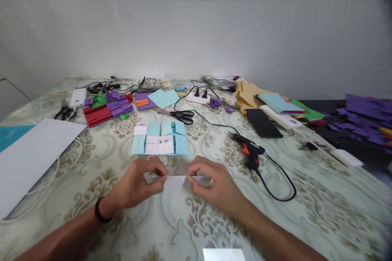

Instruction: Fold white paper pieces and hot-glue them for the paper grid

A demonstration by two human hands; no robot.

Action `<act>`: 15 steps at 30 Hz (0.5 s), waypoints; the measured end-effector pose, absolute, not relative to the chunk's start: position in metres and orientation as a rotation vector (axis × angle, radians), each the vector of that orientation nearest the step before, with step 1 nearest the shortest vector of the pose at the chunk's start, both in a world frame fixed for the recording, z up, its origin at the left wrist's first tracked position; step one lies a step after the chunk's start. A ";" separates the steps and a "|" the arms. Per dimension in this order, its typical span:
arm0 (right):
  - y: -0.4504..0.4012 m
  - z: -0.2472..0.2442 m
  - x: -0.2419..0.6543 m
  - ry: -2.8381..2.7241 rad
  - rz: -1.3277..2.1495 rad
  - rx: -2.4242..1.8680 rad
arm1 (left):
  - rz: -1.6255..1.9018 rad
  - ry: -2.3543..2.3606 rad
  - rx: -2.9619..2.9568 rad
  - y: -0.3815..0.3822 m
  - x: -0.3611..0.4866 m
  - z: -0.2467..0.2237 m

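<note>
Left hand (139, 182) and right hand (212, 181): thumbs and fingertips pinched on the top edge of a white paper strip (175, 181); | strip: between the hands, above the patterned table (165, 228); | beyond it: light-blue and white folded paper pieces (159, 138); | right side: black glue gun (250, 151) with orange trigger; | farther back: black-handled scissors (183, 117)

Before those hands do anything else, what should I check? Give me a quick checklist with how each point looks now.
1. Left hand pinching the white paper: ok.
2. Right hand pinching it too: ok.
3. Blue and white folded papers apart from the fingers: ok, just beyond them.
4. Glue gun away from both hands: ok, lying to the right.
5. Glue gun cool: cannot tell.
6. Scissors out of the hands' way: ok, farther off.
</note>
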State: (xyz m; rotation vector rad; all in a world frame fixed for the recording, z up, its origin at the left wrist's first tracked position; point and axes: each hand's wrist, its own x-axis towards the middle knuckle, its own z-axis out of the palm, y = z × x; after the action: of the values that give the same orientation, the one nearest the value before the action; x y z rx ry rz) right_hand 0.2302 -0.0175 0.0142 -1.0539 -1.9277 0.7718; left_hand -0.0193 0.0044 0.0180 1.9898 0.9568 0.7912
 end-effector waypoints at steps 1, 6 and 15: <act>-0.016 0.017 0.233 -1.912 0.774 -1.083 | 0.801 0.943 1.940 0.009 -0.022 0.019; -0.010 0.024 0.244 -1.717 0.886 -1.213 | 0.939 1.001 1.556 0.026 -0.030 0.020; -0.007 0.001 0.230 -1.080 1.538 -1.144 | 0.693 0.817 1.439 0.017 -0.020 0.006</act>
State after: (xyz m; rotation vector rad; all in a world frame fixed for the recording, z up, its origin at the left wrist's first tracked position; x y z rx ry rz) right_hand 0.2301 -0.0066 0.0008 -1.1441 -1.0796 1.5382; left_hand -0.0201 0.0169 0.0056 1.4394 0.8167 0.6930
